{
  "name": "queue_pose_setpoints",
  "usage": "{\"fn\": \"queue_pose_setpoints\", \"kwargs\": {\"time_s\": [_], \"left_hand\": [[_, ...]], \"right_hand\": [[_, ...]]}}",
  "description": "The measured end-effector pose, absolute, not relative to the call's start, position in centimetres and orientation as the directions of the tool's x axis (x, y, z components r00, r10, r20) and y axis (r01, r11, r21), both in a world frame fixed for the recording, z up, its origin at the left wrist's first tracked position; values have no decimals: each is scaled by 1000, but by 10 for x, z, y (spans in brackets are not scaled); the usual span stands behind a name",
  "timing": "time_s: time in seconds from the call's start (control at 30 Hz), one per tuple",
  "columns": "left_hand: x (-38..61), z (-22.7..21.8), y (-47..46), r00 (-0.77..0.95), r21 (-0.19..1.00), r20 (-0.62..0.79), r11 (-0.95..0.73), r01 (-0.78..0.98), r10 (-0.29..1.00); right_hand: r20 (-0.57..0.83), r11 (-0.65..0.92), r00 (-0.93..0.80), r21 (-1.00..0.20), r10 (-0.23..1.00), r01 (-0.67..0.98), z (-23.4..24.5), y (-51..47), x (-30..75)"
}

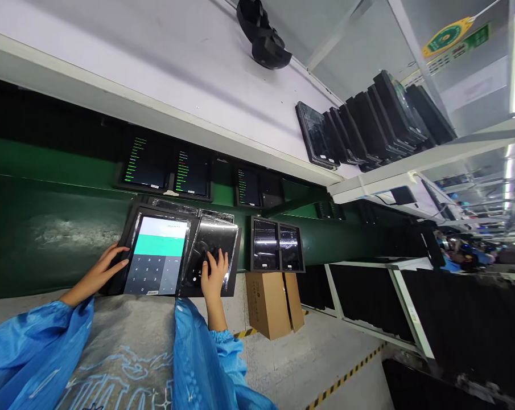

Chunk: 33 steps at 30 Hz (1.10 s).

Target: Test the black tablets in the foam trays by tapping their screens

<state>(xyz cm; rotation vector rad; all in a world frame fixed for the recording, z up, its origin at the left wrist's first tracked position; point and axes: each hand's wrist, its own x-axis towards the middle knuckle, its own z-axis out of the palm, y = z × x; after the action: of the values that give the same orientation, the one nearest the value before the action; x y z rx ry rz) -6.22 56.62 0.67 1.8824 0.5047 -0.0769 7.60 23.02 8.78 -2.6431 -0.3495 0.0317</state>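
Note:
Two tablets lie side by side in a black tray [131, 219] on the green conveyor belt [48, 228]. The left tablet [157, 256] is lit, showing a white and teal band above a number pad. My left hand [101, 273] rests on its left edge, fingers curled round the side. The right tablet [210, 247] has a dark screen under glossy plastic film. My right hand [213, 276] lies on its lower part with fingers spread flat. Both arms wear blue sleeves.
Further along the belt sits another black tray with two dark tablets [276, 245]. Tablets with green text [148, 165] stand behind. Cardboard boxes [274, 304] stand on the floor. Dark tablets [359, 131] line a white shelf above. Other workers [457, 256] sit far right.

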Motion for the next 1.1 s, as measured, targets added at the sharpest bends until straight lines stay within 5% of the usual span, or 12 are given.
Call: {"fn": "queue_pose_setpoints", "kwargs": {"time_s": [0.13,0.4,0.7,1.1], "left_hand": [[-62,11,565,905,883,-297,-274,382,306],[-60,5,567,908,872,-282,-313,378,310],[-59,-13,570,935,882,-184,-369,293,303],[-58,-3,566,910,911,-299,-198,362,288]], "right_hand": [[68,-851,984,-494,166,178,81,196,66],[-29,-865,974,-466,223,184,66,151,42],[56,-833,989,-546,-137,-84,58,157,106],[-6,-879,998,-472,70,59,63,144,60]]}}
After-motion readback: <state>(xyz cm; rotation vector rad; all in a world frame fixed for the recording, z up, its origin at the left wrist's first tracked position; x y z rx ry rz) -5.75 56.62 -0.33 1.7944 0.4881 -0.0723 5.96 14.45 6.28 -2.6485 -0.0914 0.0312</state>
